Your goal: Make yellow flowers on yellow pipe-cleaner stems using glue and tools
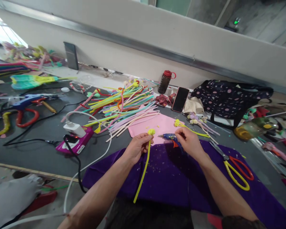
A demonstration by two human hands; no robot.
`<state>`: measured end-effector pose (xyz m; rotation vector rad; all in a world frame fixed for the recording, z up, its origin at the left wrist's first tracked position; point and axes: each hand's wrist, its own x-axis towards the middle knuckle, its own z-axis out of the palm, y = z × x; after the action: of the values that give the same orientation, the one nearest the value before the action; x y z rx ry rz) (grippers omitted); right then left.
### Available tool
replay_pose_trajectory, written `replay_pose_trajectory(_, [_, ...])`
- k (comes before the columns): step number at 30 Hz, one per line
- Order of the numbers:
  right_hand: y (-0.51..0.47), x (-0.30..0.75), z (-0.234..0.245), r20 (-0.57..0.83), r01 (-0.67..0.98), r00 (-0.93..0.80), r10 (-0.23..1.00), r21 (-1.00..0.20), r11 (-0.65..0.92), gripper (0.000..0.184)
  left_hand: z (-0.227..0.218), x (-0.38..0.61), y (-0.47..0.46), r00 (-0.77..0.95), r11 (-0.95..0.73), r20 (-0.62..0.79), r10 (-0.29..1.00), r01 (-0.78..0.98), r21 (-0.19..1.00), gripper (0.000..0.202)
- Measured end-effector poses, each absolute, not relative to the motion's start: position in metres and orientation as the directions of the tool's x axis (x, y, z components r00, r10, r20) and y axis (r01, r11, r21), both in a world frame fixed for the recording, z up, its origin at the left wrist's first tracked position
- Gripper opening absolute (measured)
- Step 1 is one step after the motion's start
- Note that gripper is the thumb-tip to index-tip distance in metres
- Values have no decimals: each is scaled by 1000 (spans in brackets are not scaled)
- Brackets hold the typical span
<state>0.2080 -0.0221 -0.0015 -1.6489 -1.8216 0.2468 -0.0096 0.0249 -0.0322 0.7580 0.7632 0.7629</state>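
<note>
My left hand (137, 147) pinches a yellow pipe cleaner (143, 171) just under its curled, ball-shaped tip (151, 131); the stem hangs down over the purple cloth (176, 178). My right hand (189, 142) is closed around a blue glue gun (168, 136), whose nozzle points left toward the curled tip. Both hands hover over the near edge of a pink sheet (157, 125).
A heap of coloured pipe cleaners (124, 106) lies behind the pink sheet. Yellow-and-red scissors (235, 168) rest on the cloth at right. A phone (180, 99), brown bottle (164, 82), dotted bag (228, 98), pink power strip (76, 143) with cables, and another blue glue gun (26, 101) at the left surround the area.
</note>
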Motion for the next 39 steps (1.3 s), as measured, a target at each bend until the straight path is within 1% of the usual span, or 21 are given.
replay_pose_trajectory(2, [-14,216,1,292,729,70,954,-668,151,9,-31,-10,25,496,506,-318,808,-309,805,20])
replay_pose_trajectory(4, [-7,222,0,222,600,100,970,-791,119,15,-29,-10,24,494,514,-327,805,-307,801,20])
replay_pose_trajectory(5, [-4,225,-1,194,541,104,976,-834,108,19,-28,-11,24,493,515,-328,806,-309,800,21])
replay_pose_trajectory(7, [1,228,-5,170,478,109,979,-873,98,24,-26,-11,24,490,509,-321,811,-319,799,21])
replay_pose_trajectory(9, [1,228,-9,171,485,112,979,-869,96,24,-25,-11,24,488,507,-319,812,-320,800,21])
replay_pose_trajectory(15, [-8,232,-12,147,571,55,988,-816,90,20,-26,-12,27,491,526,-344,800,-298,797,20])
replay_pose_trajectory(19, [5,270,-7,192,653,130,973,-755,61,26,-27,-11,27,488,531,-352,799,-299,793,19])
replay_pose_trajectory(23, [34,314,-4,258,757,205,944,-654,15,27,-27,-11,27,486,533,-353,799,-303,790,18])
replay_pose_trajectory(26, [49,332,-5,297,817,225,928,-576,-14,33,-28,-12,27,479,522,-346,807,-304,797,18])
replay_pose_trajectory(29, [53,340,-6,314,855,235,920,-517,-42,27,-29,-13,27,472,516,-344,812,-304,801,19])
replay_pose_trajectory(31, [50,340,-5,315,873,245,917,-482,-68,23,-29,-13,27,475,516,-343,810,-301,802,20])
replay_pose_trajectory(34, [37,333,-2,297,899,235,926,-429,-91,23,-31,-13,28,481,515,-341,808,-294,805,20])
replay_pose_trajectory(39, [-7,303,-2,224,937,130,966,-346,-46,20,-31,-12,29,480,510,-334,811,-302,805,19])
